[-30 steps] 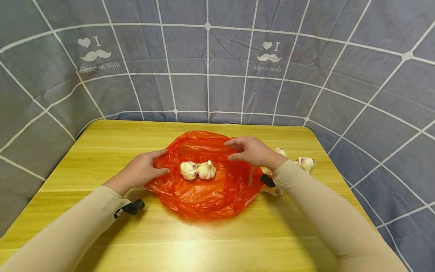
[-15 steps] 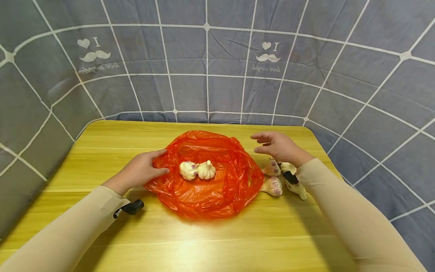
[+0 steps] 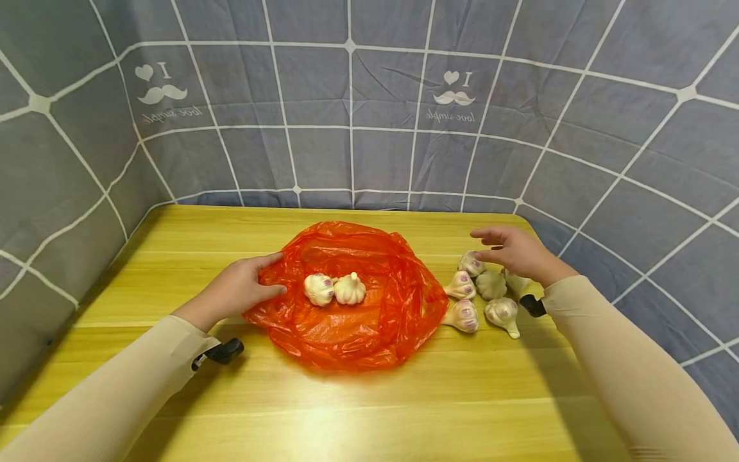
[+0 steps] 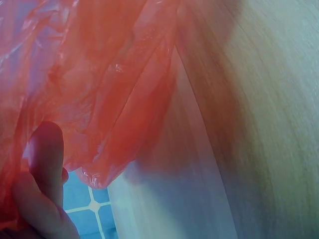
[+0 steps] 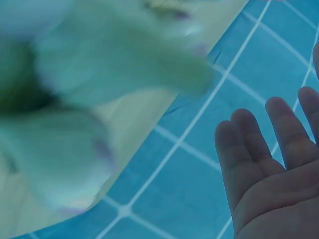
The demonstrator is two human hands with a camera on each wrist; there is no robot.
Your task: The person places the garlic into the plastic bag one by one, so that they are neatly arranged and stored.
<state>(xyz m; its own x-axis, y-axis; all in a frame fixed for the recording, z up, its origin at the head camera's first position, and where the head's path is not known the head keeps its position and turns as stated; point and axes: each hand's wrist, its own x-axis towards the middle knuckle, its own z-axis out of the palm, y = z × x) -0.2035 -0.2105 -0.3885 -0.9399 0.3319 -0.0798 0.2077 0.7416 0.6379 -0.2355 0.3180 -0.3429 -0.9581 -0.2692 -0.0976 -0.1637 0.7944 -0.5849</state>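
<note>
A crinkled red plastic bag [image 3: 352, 340] lies spread with its mouth open in the middle of the table, two garlic bulbs [image 3: 349, 289] side by side in it. At its left edge my left hand [image 3: 242, 292] holds the plastic, thumb and index finger apart; the other fingers are largely hidden. In the left wrist view, fingers [image 4: 45, 164] show against the red film. Above a cluster of several garlic bulbs [image 3: 502, 313] on the right, my right hand [image 3: 519, 252] hovers with nothing in it. Its fingers [image 5: 291, 129] are spread in the right wrist view.
The wooden table [image 3: 323, 417] has a rounded far right corner behind the garlic. A grey-blue checked cloth [image 3: 381, 160] rises along the back and both sides. The nearest bulbs touch or almost touch the bag's right edge.
My right hand has moved right, away from over the bag to above the loose garlic, uncovering several bulbs. The left hand and the bag have stayed in place.
</note>
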